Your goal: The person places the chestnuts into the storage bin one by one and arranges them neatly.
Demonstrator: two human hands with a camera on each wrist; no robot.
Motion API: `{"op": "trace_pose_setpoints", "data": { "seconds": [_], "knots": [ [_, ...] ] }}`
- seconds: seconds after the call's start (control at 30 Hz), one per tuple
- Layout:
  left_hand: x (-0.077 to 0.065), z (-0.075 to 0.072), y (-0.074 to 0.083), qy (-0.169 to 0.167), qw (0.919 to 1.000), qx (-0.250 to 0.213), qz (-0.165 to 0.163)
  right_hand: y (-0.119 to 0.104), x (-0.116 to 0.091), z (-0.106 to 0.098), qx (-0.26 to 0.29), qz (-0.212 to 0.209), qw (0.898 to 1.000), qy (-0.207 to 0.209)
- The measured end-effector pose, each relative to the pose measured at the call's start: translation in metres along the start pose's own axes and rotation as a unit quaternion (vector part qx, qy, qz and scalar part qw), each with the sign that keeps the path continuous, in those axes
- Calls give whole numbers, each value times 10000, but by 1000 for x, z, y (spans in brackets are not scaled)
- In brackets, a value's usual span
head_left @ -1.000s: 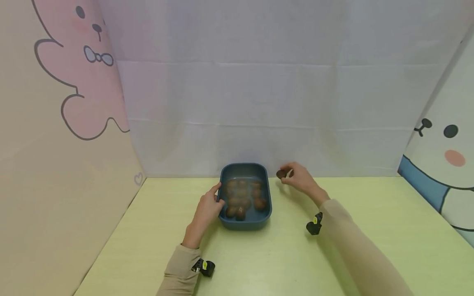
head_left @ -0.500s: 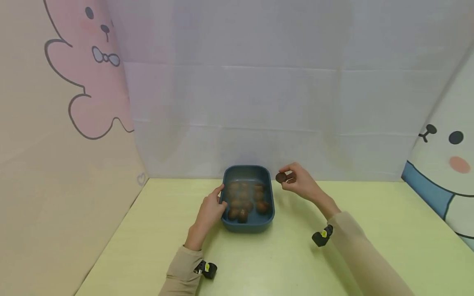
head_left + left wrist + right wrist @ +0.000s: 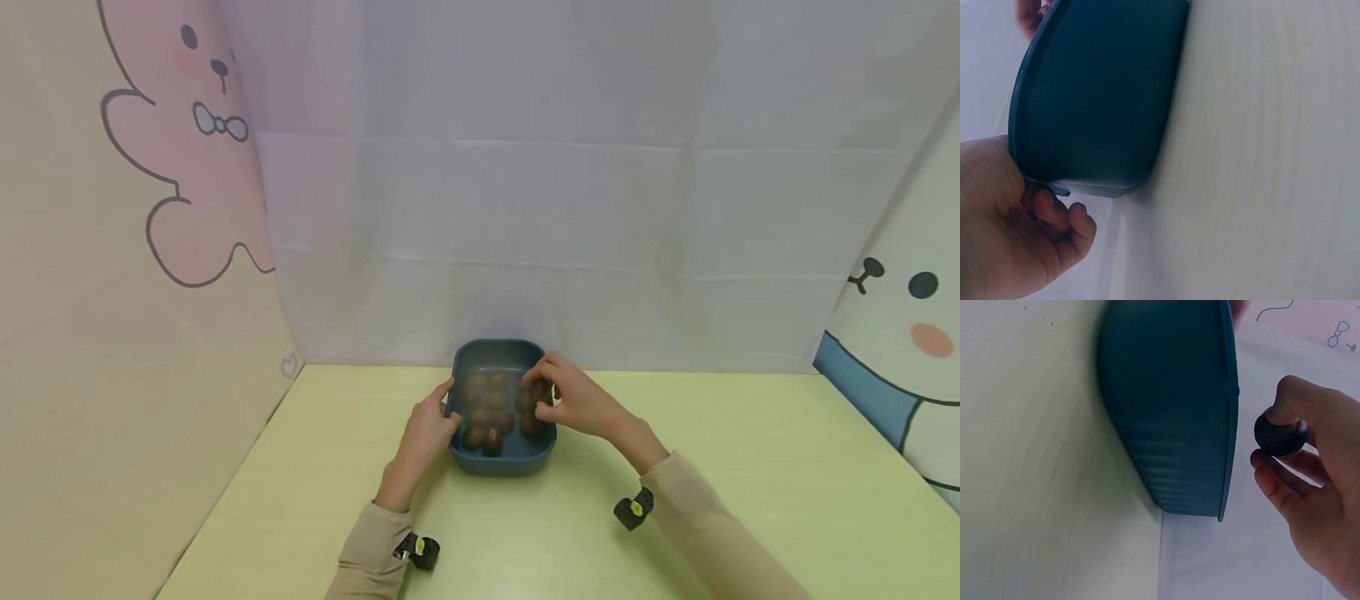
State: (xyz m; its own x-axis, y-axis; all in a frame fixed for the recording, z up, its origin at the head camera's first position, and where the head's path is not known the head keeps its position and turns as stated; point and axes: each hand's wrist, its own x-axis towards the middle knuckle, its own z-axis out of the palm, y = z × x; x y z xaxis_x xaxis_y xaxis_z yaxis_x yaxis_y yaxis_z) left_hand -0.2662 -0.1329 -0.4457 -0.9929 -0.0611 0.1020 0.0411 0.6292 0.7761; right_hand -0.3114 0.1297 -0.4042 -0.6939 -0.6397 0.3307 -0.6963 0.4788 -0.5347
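Observation:
A blue rectangular basin [image 3: 502,467] with rounded corners stands on the table against the back wall. Inside lie several glossy brown chestnuts [image 3: 492,440], some blurred. My left hand [image 3: 426,429] grips the basin's left rim; in the left wrist view its fingers curl beneath the rim of the basin [image 3: 1097,94]. Over the basin's right side, my right hand [image 3: 581,402] pinches a dark round chestnut [image 3: 1280,436] between thumb and fingers. The right wrist view has this chestnut just above rim height, apart from the basin wall [image 3: 1179,412].
The pale yellow-green table [image 3: 517,533] stretches to both sides and in front of the basin. A white cloth wall [image 3: 480,208] rises right behind it. Side panels with a pink cartoon bear [image 3: 202,183] and a white one [image 3: 922,375] flank the table.
My right hand has brought the chestnut leftward from beside the basin to over its right side. The left hand keeps its hold on the rim. The head view has shifted slightly.

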Motion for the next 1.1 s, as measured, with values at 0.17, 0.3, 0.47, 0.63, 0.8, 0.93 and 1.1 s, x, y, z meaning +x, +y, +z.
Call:
{"op": "trace_pose_setpoints", "data": {
  "seconds": [0.17,0.3,0.47,0.63,0.8,0.93,1.1],
  "knots": [
    [1,2,-1,-2,10000,-16,-12,-1,0,7,53,74,9998,-152],
    [2,5,-1,-24,10000,-31,29,2,1,11,-58,68,9997,-225],
    [2,3,1,25,9999,157,48,-1,3,10,-431,3,9975,-558],
    [1,-1,2,82,9995,318,-6,-9,10,12,-967,-76,9899,-1035],
    [3,-4,4,107,9994,320,56,-14,15,14,-1196,357,9858,-1121],
    [3,-3,3,137,9996,242,76,-15,17,19,-1492,300,9797,-1304],
    [-1,0,2,-6,9997,250,12,-16,14,25,-1911,74,9708,-1448]
  ]
}}
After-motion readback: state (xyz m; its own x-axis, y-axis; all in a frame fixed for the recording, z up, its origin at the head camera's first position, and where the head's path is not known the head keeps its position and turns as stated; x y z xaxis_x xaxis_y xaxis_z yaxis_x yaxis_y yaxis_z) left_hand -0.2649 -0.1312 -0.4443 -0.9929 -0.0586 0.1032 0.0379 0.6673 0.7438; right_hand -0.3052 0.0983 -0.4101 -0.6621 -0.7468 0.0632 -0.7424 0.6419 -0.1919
